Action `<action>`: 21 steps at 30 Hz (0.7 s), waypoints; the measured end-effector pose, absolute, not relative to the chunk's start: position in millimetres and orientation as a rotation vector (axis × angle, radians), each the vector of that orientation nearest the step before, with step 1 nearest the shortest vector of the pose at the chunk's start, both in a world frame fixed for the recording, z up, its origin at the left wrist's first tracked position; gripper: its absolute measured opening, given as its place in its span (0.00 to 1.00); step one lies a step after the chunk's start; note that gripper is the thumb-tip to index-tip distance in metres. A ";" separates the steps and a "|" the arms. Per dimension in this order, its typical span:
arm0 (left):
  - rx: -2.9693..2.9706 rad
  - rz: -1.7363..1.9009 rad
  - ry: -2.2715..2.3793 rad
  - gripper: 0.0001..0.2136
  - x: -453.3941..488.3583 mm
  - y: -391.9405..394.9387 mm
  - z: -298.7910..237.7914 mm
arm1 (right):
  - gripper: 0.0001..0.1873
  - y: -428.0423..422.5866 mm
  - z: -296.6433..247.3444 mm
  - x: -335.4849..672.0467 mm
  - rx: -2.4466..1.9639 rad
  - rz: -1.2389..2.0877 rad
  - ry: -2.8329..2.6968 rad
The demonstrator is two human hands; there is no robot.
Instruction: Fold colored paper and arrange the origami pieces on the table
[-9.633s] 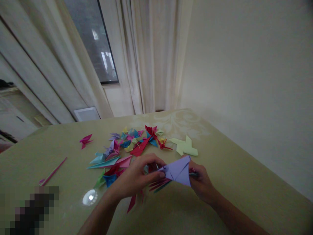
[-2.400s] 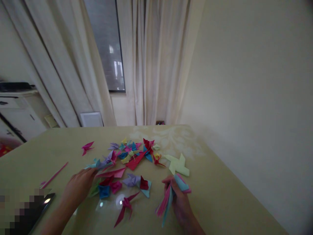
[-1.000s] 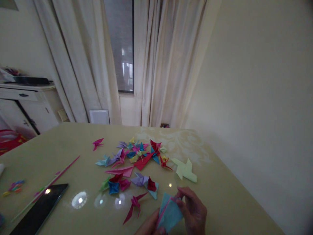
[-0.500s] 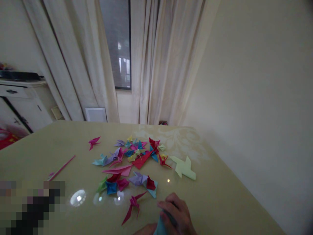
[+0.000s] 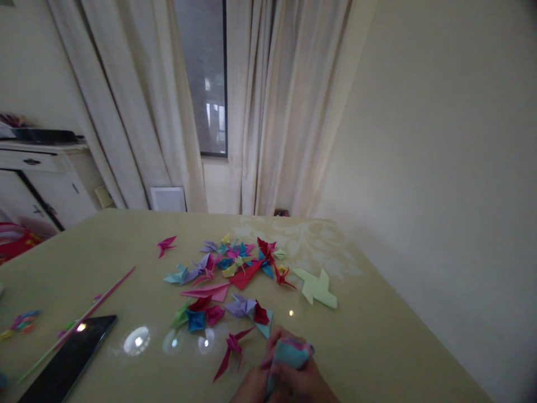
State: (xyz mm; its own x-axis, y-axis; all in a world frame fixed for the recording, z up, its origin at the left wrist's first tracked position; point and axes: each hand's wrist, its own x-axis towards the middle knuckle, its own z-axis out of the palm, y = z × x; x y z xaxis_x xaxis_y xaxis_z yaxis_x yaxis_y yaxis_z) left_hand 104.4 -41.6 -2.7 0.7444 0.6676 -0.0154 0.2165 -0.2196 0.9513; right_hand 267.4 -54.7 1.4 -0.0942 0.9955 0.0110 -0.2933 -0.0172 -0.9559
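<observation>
Both my hands sit at the bottom edge of the view, closed together around a small stack of paper sheets [image 5: 289, 351], light blue on top with a pink edge showing. My left hand [image 5: 253, 385] grips the stack's left side with its fingers curled up against it. My right hand [image 5: 311, 386] wraps the right and lower side. Most of both hands is cut off by the frame. Just beyond them a magenta paper crane [image 5: 230, 352] lies on the glossy yellow-green table [image 5: 377, 336].
Several folded paper figures [image 5: 229, 274] in many colours are scattered mid-table, with a pale green folded shape [image 5: 318, 288] to their right. A black phone [image 5: 69, 358], a pink straw [image 5: 96, 302] and coloured bits [image 5: 20, 323] lie left. Curtains, window and a white cabinet [image 5: 37, 184] stand behind.
Earlier I held a purple folded piece, which now lies among the figures. In the last second my hands closed over the blue and pink sheets and dropped toward the bottom edge.
</observation>
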 end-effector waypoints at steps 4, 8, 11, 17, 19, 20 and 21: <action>1.988 0.378 0.854 0.29 77.1 -24.1 34.7 | 0.26 -53.0 13.7 279.6 -1.070 1.345 -0.845; 2.163 0.557 1.364 0.23 15.2 36.8 72.4 | 0.33 -42.9 29.0 300.6 -1.131 1.141 -0.555; 2.317 0.447 1.693 0.19 -18.8 88.9 69.0 | 0.33 -38.5 34.3 304.5 -1.123 1.127 -0.511; 2.352 0.281 1.801 0.18 -24.1 121.8 35.3 | 0.34 -40.9 27.5 293.0 -1.126 1.197 -0.559; 2.362 0.286 1.837 0.18 -22.8 120.3 35.0 | 0.34 -41.7 25.4 291.1 -1.134 1.200 -0.562; 2.368 0.303 1.860 0.18 -23.6 119.1 37.7 | 0.34 -41.8 24.7 290.7 -1.137 1.201 -0.559; 2.375 0.332 1.886 0.17 -25.3 117.6 42.0 | 0.35 -41.8 24.2 290.5 -1.141 1.202 -0.552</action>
